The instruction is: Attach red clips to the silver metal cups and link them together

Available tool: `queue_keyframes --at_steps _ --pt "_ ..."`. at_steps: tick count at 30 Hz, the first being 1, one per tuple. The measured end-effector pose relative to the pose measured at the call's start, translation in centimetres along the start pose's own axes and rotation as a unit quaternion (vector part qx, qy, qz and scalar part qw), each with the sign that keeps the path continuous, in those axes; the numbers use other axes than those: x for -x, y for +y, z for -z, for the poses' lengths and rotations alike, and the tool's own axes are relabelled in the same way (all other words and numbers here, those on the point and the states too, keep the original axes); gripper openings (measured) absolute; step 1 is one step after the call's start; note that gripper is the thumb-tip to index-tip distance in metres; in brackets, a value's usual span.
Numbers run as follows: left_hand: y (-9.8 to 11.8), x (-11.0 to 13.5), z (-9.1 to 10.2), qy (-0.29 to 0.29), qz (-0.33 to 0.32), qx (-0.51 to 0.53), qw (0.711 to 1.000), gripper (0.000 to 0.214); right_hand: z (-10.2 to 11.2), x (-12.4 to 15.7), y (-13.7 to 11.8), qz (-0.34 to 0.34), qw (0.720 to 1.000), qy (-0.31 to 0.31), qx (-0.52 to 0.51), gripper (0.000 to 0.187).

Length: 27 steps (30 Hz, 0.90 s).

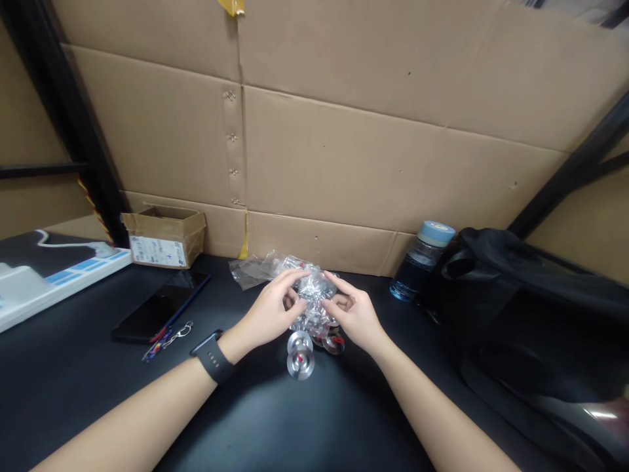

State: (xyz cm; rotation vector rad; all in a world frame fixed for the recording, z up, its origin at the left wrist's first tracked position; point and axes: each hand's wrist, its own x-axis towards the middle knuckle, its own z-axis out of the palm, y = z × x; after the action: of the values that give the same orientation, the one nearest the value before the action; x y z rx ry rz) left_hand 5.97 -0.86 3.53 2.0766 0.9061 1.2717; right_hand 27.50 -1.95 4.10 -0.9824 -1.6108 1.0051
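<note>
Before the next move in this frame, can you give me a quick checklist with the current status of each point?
1. Left hand at the crinkled clear plastic: ok, fingertips at its left side.
2. Right hand at the plastic: ok, fingertips at its right side.
3. Firmness of either grip: cannot tell.
4. Front round metal piece free of both hands: ok.
5. All the metal pieces in plain view for counting: not ok, some are partly covered.
6. Bottle capped and apart from the right hand: ok.
</note>
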Motion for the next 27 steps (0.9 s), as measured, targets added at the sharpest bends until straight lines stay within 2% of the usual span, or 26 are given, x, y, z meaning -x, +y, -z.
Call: queue_keyframes --at_steps 3,6,8,11,13,17,21,27 --pt "0.2 0.2 0.0 -0.033 0.008 0.063 0.997 0.061 0.2 -0.1 -0.1 -0.008 0.999 0.026 -0.025 0.078" --pt "0.1 0.3 -0.1 -0.037 0.014 0.077 0.996 0.048 0.4 -0.1 0.0 -0.015 0.998 0.045 -0.033 0.086" --pt "-0.1 0.3 -0.1 -0.036 0.013 0.058 0.998 0.042 0.4 -0.1 0.1 -0.022 0.999 0.035 -0.032 0.093" --pt "-0.1 0.1 0.1 -0.023 -0.007 -0.009 1.0 0.043 0.4 -0.1 0.2 -0.032 0.999 0.011 -0.026 0.101" --pt "0.2 0.1 0.4 -0.019 -0.034 -0.07 0.997 0.05 0.3 0.0 0.2 -0.034 0.999 0.01 -0.027 0.104" --pt "0.9 0.5 0.6 -0.059 -0.065 -0.198 0.976 0.072 0.3 0.0 0.3 -0.037 0.999 0.007 -0.033 0.105" --pt "0.6 0.7 0.3 -0.065 -0.111 -0.291 0.948 0.051 0.0 0.2 0.4 -0.031 0.998 -0.021 -0.048 0.1" --pt "0.0 0.6 -0.2 -0.046 -0.189 -0.301 0.933 0.028 -0.5 0.6 -0.2 -0.02 0.992 -0.099 -0.073 0.087"
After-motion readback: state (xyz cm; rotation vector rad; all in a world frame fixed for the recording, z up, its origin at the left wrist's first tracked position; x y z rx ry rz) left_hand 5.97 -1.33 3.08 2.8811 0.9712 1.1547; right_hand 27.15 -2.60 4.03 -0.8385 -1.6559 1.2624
